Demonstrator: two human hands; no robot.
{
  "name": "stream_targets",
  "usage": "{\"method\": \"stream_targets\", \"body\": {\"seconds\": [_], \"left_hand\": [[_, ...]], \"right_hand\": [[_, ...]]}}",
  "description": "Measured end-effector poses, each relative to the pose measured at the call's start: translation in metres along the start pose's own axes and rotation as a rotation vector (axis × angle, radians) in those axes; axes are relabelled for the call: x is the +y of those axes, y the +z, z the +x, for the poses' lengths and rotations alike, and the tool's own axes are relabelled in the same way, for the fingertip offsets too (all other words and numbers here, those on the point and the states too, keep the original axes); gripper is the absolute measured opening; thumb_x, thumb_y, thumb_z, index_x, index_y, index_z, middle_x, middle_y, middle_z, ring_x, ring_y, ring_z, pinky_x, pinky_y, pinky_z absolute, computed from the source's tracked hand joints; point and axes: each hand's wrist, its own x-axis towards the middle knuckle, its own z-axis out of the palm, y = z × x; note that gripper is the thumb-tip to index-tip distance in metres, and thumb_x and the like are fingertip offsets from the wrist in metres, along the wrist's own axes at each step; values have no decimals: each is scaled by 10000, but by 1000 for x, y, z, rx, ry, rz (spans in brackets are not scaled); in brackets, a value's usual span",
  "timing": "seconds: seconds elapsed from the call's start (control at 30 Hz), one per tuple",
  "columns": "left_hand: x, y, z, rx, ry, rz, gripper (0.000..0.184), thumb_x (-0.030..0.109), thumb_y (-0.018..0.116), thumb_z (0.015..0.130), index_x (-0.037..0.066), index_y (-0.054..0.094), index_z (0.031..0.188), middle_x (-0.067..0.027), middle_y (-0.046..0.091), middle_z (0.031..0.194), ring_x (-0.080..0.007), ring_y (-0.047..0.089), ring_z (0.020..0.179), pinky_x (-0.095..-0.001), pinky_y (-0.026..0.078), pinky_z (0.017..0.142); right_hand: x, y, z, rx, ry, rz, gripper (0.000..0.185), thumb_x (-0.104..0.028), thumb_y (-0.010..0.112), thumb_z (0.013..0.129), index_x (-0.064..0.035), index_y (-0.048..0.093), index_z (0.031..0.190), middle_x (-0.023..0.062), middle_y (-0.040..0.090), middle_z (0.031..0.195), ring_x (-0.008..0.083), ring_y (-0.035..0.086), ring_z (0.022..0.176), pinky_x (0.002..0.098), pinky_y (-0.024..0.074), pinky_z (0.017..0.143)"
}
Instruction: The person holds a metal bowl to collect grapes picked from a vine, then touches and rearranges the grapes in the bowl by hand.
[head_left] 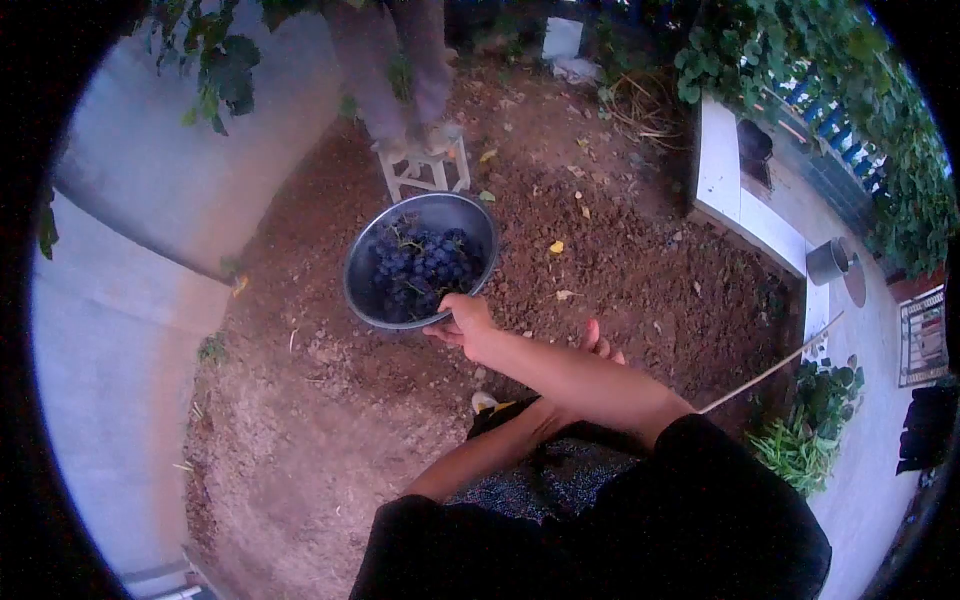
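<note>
My right hand (465, 326) grips the near rim of a metal bowl (485, 275), thumb over the edge and fingers below. Dark purple grapes (425, 262) lie in the bowl in bunches. My forearms cross, the right one over the left. Beyond the right forearm, my left hand (602, 346) shows only in part; its visible fingers are apart and hold nothing, and the palm is hidden.
Past the bowl, a person (425, 70) stands on a small pale stool (440, 178). A pale wall (130, 310) runs along the left. At right are a white ledge (760, 225), a grey bucket (826, 262), a thin stick (770, 370) and green plants (800, 450).
</note>
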Motion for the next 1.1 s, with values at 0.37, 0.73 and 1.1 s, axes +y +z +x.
{"method": "stream_targets", "body": {"seconds": [0.37,0.73,1.1], "left_hand": [[5,-9,3,307,37,317,612,555,184,826,106,501,557,-21,434,530,-170,390,538,-313,355,513],[0,7,5,169,2,-32,622,578,187,811,118,410,457,5,386,528,-151,369,549,-294,334,502],[3,-19,7,141,9,273,621,607,217,791,119,368,437,18,352,505,-140,339,518,-285,302,470]], "right_hand": [[-2,-6,4,-15,45,-74,270,-82,467,651,7,419,902,156,579,751,255,608,644,261,469,491],[3,-13,13,-69,63,50,441,-29,508,599,-76,259,960,156,452,866,305,575,595,312,524,441],[-4,-7,-4,-7,-3,-48,254,-83,470,653,-5,419,889,147,584,751,237,608,623,258,484,503]]}}
